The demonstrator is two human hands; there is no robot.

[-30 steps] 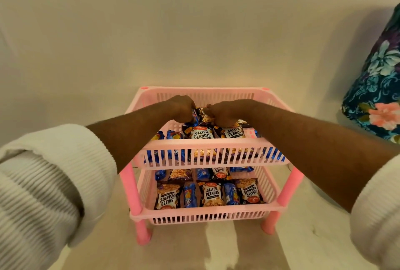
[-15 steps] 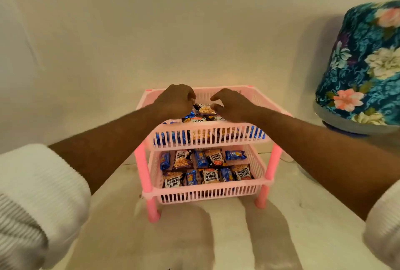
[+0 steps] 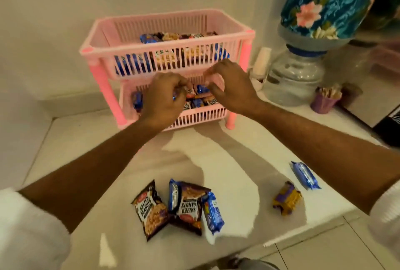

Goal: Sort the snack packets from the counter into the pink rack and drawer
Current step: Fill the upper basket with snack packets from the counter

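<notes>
Head view: both hands hover before the pink rack [image 3: 166,62] at upper centre — left hand [image 3: 163,101] clenched on a blue packet [image 3: 176,94], right hand [image 3: 229,88] loosely curled, grasping nothing. Snack packets [image 3: 181,207] lie on the counter [image 3: 227,161] at lower centre — others fill both rack tiers.

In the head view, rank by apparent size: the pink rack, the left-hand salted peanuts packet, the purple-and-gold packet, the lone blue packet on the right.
1. pink rack, by far the largest.
2. left-hand salted peanuts packet.
3. purple-and-gold packet and lone blue packet: they look about alike, so I won't rank them.
</notes>
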